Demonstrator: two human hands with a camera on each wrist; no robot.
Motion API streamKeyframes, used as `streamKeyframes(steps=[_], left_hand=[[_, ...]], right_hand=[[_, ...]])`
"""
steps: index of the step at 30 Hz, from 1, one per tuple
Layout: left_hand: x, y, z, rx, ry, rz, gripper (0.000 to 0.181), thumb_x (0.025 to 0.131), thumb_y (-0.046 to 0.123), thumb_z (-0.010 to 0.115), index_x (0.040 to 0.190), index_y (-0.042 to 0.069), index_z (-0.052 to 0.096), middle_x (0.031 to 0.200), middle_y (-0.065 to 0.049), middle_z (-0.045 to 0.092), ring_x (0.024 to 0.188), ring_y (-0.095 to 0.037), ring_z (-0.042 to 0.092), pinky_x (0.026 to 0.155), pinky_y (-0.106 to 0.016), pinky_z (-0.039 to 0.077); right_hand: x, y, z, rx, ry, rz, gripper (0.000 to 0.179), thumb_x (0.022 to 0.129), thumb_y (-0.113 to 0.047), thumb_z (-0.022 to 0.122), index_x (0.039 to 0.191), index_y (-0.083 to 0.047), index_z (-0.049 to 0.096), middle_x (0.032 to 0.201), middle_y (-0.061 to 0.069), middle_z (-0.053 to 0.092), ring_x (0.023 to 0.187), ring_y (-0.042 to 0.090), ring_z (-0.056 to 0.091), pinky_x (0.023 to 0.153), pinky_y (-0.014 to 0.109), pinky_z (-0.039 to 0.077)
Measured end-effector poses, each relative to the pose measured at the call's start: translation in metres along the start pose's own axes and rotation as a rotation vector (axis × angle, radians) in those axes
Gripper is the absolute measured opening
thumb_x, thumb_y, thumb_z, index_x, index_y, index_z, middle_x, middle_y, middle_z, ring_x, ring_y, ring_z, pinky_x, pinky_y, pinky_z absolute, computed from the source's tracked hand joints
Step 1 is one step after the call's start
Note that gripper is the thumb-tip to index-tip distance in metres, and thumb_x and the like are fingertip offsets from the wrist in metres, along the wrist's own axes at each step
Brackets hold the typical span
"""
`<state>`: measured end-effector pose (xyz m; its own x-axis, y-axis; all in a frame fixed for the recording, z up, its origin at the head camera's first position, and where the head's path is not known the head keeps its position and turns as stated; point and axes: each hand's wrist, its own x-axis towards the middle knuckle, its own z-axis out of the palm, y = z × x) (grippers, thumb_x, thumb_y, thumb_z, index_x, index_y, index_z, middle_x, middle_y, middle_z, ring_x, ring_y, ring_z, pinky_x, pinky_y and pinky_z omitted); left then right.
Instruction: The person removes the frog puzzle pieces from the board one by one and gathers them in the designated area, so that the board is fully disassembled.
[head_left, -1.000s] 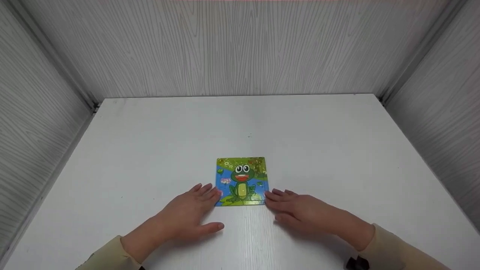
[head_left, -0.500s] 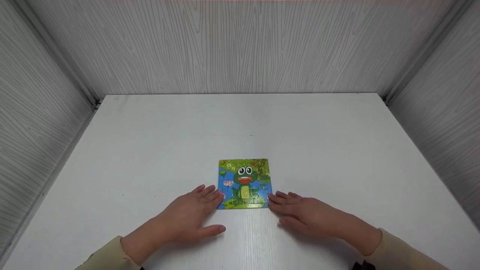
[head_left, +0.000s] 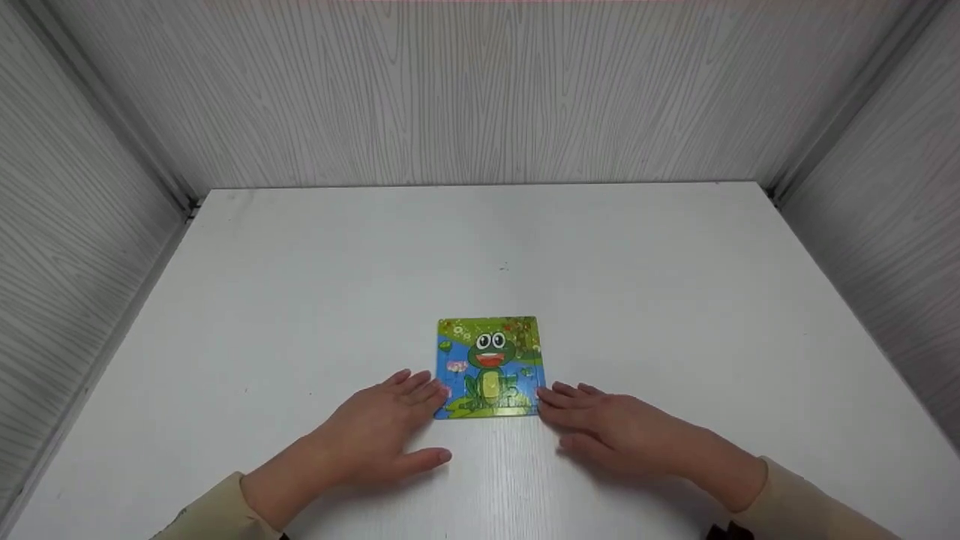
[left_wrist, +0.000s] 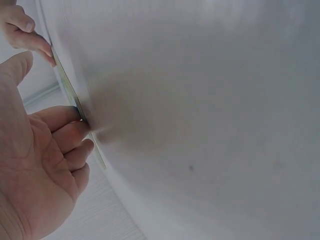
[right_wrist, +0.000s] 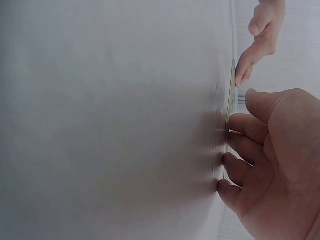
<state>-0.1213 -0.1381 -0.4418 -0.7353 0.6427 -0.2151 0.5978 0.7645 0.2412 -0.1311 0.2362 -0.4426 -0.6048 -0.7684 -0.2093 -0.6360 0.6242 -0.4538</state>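
Note:
A square frog jigsaw puzzle (head_left: 491, 367), green and blue with a cartoon frog, lies flat on the white table in the head view. My left hand (head_left: 386, 427) rests at its lower left edge, index fingertip on the border and thumb spread towards the middle. At the lower right edge, the fingertips of my right hand (head_left: 619, 431) touch the border. Both hands lie palm down with fingers extended, holding nothing between them. From the side, in the left wrist view, the puzzle appears as a thin edge (left_wrist: 67, 85) at the fingertips. The right wrist view likewise shows its thin edge (right_wrist: 231, 95).
The white table (head_left: 337, 262) extends around the puzzle and has a few small dark specks. Grey wood-grain panels enclose it: a back wall (head_left: 480, 90), a left wall (head_left: 60, 247) and a right wall (head_left: 877, 187).
Over the first half second the puzzle shifts slightly right and nearer in view, the right hand with it, while the view itself moves a little. Since then almost nothing differs.

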Motion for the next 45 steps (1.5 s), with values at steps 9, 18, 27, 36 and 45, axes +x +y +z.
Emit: streamKeyframes(steps=[9, 18, 27, 36, 45], left_hand=[[0.0, -0.001, -0.001, 0.046, 0.007, 0.013, 0.086, 0.1, 0.073, 0.046, 0.162, 0.013, 0.045, 0.166, -0.002, 0.043, 0.158, -0.024, 0.032, 0.128, -0.048, 0.024], [0.005, -0.003, -0.007, 0.073, 0.052, 0.044, 0.08, 0.102, 0.07, 0.046, 0.158, 0.013, 0.053, 0.161, -0.002, 0.051, 0.155, -0.025, 0.039, 0.127, -0.047, 0.026], [0.021, -0.018, -0.013, 0.075, 0.109, 0.058, 0.075, 0.104, 0.066, 0.049, 0.159, 0.015, 0.052, 0.162, -0.002, 0.05, 0.157, -0.027, 0.034, 0.129, -0.046, 0.022], [0.027, -0.025, -0.013, 0.067, 0.034, 0.041, 0.076, 0.105, 0.064, 0.048, 0.162, 0.014, 0.046, 0.166, -0.003, 0.044, 0.158, -0.028, 0.031, 0.129, -0.046, 0.021], [0.027, -0.026, -0.016, 0.046, 0.031, 0.054, 0.076, 0.105, 0.064, 0.046, 0.162, 0.013, 0.047, 0.166, -0.005, 0.045, 0.157, -0.03, 0.034, 0.128, -0.048, 0.025]], right_hand=[[0.0, -0.002, 0.0, 0.005, 0.003, 0.003, 0.056, 0.114, -0.046, 0.043, 0.164, -0.019, 0.044, 0.17, -0.005, 0.034, 0.157, 0.026, 0.033, 0.123, 0.054, 0.032], [0.0, 0.0, 0.0, -0.009, -0.01, 0.025, 0.056, 0.114, -0.047, 0.044, 0.164, -0.021, 0.043, 0.171, -0.007, 0.033, 0.158, 0.023, 0.03, 0.124, 0.052, 0.031], [0.0, 0.002, -0.002, -0.028, 0.004, 0.001, 0.056, 0.114, -0.047, 0.042, 0.163, -0.02, 0.046, 0.169, -0.004, 0.037, 0.156, 0.026, 0.035, 0.122, 0.054, 0.035], [0.006, -0.001, -0.011, -0.061, 0.037, -0.02, 0.052, 0.115, -0.043, 0.044, 0.159, -0.016, 0.052, 0.165, -0.003, 0.046, 0.154, 0.027, 0.039, 0.121, 0.053, 0.037], [0.044, -0.011, -0.053, 0.021, 0.202, -0.094, 0.045, 0.108, -0.03, 0.065, 0.15, -0.012, 0.063, 0.157, 0.005, 0.056, 0.147, 0.024, 0.049, 0.11, 0.05, 0.051]])
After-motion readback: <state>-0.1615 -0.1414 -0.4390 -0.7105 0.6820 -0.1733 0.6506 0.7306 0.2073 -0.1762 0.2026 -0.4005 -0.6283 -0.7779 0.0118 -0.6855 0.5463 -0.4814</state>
